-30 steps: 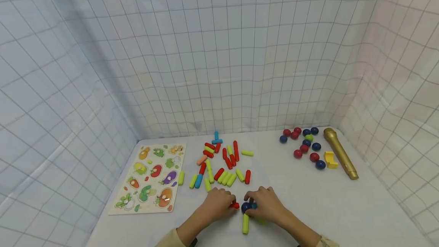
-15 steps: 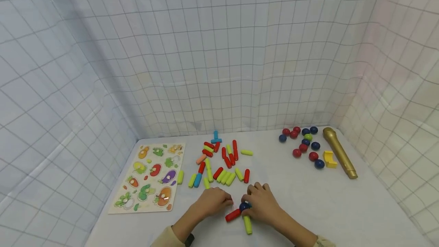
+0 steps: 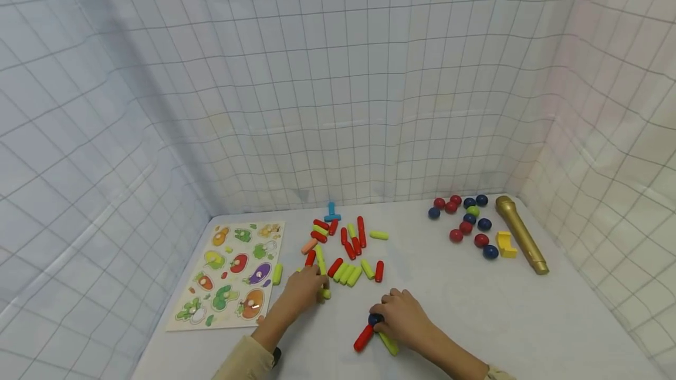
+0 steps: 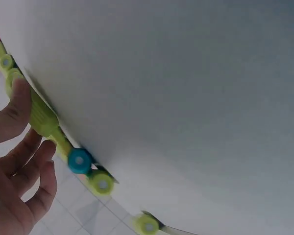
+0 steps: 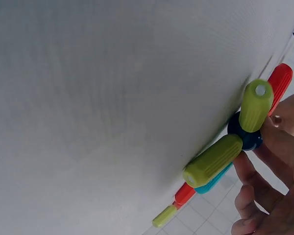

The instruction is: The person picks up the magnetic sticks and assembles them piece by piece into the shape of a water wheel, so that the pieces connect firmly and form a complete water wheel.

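Observation:
My right hand holds a dark blue ball at the table's near side. Several rods stick out from that ball: a red rod toward the near left, a green rod, and in the right wrist view a second green rod and a blue rod partly behind. Farther left, my left hand pinches a ribbed green rod between thumb and fingers, among the loose rods. Part of this rod shows beside the fingertips in the head view.
Loose red rods, green rods and a blue T-shaped pair lie beyond my hands. A vegetable puzzle board is at left. Far right are red and blue balls, a yellow piece and a gold microphone.
My left hand has let go of the red rod, now joined to the ball, and has moved left and away to the green rods. My right hand has kept the ball, turning it slightly.

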`<state>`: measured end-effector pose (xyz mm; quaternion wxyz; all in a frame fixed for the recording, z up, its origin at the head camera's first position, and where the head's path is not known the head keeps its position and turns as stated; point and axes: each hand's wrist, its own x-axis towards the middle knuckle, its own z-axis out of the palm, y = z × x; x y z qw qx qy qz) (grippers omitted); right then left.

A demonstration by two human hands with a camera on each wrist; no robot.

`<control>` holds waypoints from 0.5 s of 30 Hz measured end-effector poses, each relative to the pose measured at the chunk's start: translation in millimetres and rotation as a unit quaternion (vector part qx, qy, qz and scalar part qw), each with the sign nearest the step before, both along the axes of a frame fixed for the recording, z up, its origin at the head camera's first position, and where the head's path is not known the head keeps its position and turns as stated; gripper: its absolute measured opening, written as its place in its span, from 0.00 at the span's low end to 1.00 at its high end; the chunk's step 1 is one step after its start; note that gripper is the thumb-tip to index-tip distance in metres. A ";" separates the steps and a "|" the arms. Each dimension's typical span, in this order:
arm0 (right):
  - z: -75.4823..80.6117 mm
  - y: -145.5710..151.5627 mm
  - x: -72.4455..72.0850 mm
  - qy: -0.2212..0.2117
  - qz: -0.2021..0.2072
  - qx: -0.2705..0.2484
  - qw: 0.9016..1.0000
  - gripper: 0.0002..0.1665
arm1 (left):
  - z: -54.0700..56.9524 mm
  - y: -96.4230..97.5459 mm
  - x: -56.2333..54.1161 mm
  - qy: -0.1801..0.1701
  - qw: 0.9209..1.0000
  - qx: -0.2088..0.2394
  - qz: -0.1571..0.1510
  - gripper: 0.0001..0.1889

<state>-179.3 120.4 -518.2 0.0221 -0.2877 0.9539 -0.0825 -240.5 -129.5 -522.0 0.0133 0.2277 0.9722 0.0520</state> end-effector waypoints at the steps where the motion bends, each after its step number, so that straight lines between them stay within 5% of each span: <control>1: -0.4 0.2 0.0 0.001 -0.001 0.000 1.000 0.17 | 1.0 4.3 2.9 -0.012 1.000 0.001 -0.009 0.10; 5: -0.1 0.3 -1.1 0.001 -0.010 -0.004 1.000 0.19 | 9.5 29.4 18.4 -0.064 0.996 0.004 -0.056 0.11; 9: 2.2 -2.0 -2.6 -0.006 -0.030 -0.019 0.999 0.20 | 16.1 51.6 29.1 -0.079 0.992 -0.017 -0.092 0.12; 15: 4.5 -2.3 -3.6 0.000 -0.032 -0.028 0.999 0.15 | 11.6 61.1 33.4 -0.089 0.991 -0.015 -0.101 0.14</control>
